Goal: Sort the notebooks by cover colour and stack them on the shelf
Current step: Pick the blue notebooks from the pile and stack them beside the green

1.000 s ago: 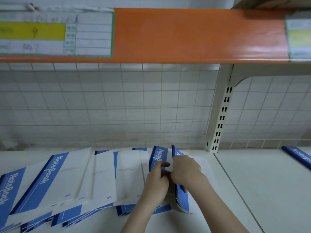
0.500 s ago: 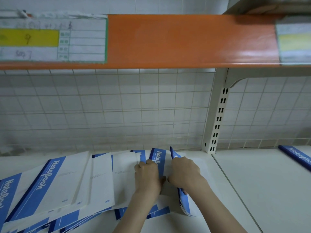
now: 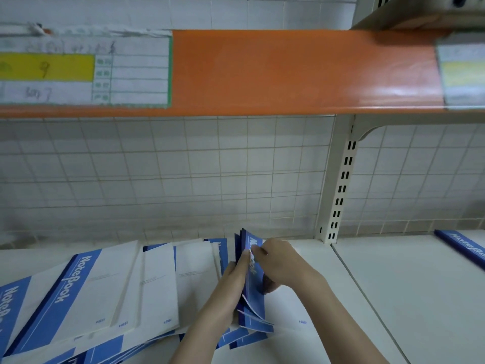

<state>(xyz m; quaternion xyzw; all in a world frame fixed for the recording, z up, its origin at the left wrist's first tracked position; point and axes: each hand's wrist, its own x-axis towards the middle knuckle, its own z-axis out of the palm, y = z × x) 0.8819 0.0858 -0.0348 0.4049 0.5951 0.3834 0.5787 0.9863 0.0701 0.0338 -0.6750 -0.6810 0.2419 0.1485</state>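
Several blue-and-white notebooks [image 3: 110, 282] lie fanned out across the white shelf [image 3: 409, 298], from the left edge to the middle. A few blue notebooks [image 3: 253, 279] stand on edge, tilted, between my hands. My left hand [image 3: 233, 282] lies flat against their left side with straight fingers. My right hand [image 3: 280, 264] grips them from the right, its fingertips pinching the top edge. A white notebook cover lies flat under my right forearm.
Another blue notebook [image 3: 464, 248] lies at the far right of the shelf. A slotted upright post [image 3: 338, 190] divides the shelf bays. An orange shelf front [image 3: 288, 72] with paper labels [image 3: 84, 72] hangs overhead, and wire mesh backs the shelf.
Both hands have raised the few notebooks from lying partly open to standing on edge, pressed together. My left hand went from curled on the covers to flat against them.
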